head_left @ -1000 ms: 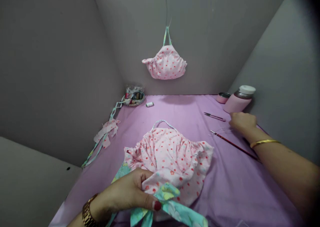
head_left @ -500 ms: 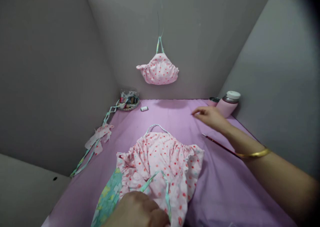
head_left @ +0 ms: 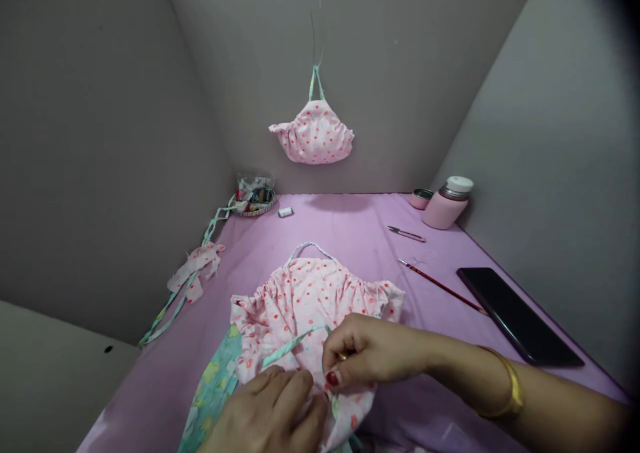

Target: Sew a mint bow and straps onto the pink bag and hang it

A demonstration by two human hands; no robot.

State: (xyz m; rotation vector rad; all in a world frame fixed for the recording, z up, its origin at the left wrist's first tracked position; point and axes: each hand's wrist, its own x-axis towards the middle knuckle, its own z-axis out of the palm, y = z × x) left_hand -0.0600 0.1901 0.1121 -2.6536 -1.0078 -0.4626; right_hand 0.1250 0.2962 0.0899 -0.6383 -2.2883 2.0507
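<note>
A pink dotted garment (head_left: pixel 315 286) with gathered edges and a thin green strap loop lies on the purple cloth. Green flowered fabric (head_left: pixel 213 386) shows from under its left side. At the bottom centre, my left hand (head_left: pixel 275 410) is closed on the garment's lower part. My right hand (head_left: pixel 363 353), with a gold bangle at the wrist, is pinched over the garment near the green strap (head_left: pixel 295 346); what its fingertips hold is too small to make out.
Thread snips (head_left: pixel 407 234), a red stick tool (head_left: pixel 440 284) and a black phone (head_left: pixel 517 316) lie on the right. Behind are a pink bottle (head_left: pixel 445 206), a pink cup (head_left: pixel 420 200) and a basket (head_left: pixel 255 211). A small dotted piece (head_left: pixel 317 136) hangs above. Fabric scraps (head_left: pixel 200 263) lie left.
My right hand has come from the back right, beside the bottle, down to the garment near my left hand. The snips and phone are now uncovered.
</note>
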